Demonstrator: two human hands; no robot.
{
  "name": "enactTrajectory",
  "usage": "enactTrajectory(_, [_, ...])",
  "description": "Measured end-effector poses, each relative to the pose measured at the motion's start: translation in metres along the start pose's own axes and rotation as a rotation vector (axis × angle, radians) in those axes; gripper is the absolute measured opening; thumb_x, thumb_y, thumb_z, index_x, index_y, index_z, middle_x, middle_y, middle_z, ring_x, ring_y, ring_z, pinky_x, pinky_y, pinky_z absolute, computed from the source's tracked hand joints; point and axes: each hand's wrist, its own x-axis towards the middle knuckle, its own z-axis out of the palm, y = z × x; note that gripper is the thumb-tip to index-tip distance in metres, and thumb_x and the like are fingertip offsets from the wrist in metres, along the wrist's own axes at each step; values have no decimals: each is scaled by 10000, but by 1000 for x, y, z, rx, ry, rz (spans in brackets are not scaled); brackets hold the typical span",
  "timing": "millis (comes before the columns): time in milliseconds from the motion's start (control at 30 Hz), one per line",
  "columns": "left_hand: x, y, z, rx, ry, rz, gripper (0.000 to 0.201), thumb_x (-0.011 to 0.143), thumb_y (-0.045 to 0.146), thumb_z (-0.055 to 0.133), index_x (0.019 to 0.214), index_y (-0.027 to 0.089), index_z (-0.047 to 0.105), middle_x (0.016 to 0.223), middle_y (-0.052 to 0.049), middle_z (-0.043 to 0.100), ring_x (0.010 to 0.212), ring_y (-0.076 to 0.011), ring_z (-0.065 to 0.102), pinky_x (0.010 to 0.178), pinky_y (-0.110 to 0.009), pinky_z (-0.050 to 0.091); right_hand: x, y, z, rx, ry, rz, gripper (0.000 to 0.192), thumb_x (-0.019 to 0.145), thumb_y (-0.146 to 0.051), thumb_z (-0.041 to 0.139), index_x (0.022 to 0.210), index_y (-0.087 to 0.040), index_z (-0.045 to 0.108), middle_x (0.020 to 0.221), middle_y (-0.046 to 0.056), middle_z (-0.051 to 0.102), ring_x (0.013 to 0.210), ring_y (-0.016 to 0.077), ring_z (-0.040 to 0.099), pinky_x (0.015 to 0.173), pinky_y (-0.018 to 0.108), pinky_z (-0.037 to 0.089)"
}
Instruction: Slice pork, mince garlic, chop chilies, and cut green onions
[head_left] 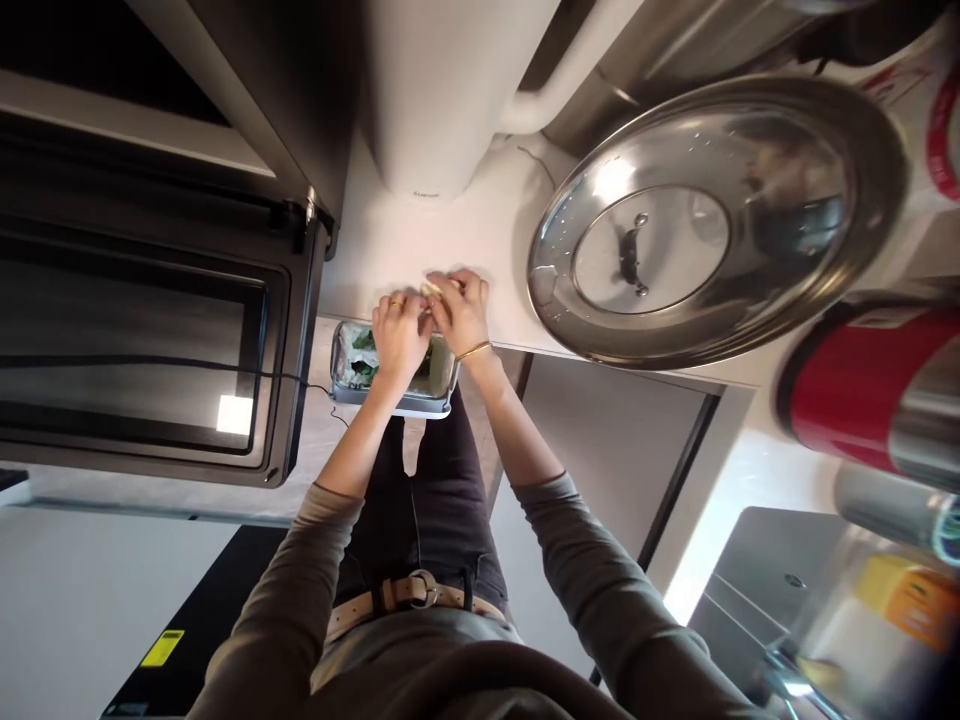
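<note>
My left hand (400, 335) and my right hand (461, 312) meet at the edge of the white counter, fingers curled in together. Between the fingertips shows a small pale, cream-coloured piece (432, 288); its kind is too small to make out, and the fingers cover part of it. Right under my wrists is a small grey waste bin (420, 405), open at the top. A whitish liner (346, 350) and green leafy scraps (363, 372) show inside it. My hands and forearms hide the bin's middle.
A microwave-like oven (289, 400) with its dark door open stands at left, a thin black cord (187, 365) crossing it. A white appliance (435, 100) stands behind my hands. To the right are a large steel lid (652, 250) and a red-and-steel container (840, 390).
</note>
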Motion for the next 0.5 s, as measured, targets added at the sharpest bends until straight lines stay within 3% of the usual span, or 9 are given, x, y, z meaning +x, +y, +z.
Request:
enactTrajectory(100, [5,1,-1,12,-3,-23,115,838,254,524,865,177,606,960,-119,633,1069,-299,509,935,-468,362,5,2,-5,-3,-85,-98,302,928,-304,401,1130,-237,616,1053,93,483,1023,231,437,938,419,389])
enactTrajectory(233, [3,-10,-10,-111,95,-97,115,836,282,538,857,188,601,931,-78,653,1011,-248,546,932,-427,387,5,3,-9,-60,-132,-126,320,918,-350,428,1145,-222,614,1095,115,486,1055,252,426,941,430,383])
enactTrajectory(367, [-4,-16,-16,-572,131,-224,197,811,369,583,890,188,586,871,-37,665,839,-156,610,813,-310,468,7,4,-3,8,-192,-165,284,905,-350,460,1100,-235,632,1079,109,502,1049,236,444,942,397,405])
enactTrajectory(500, [-17,-8,-24,-996,90,-330,303,736,423,662,923,193,600,884,-28,670,853,-135,635,798,-271,489,13,9,-1,149,-209,-184,230,901,-282,472,1040,-247,652,1034,81,540,1023,197,485,952,344,420])
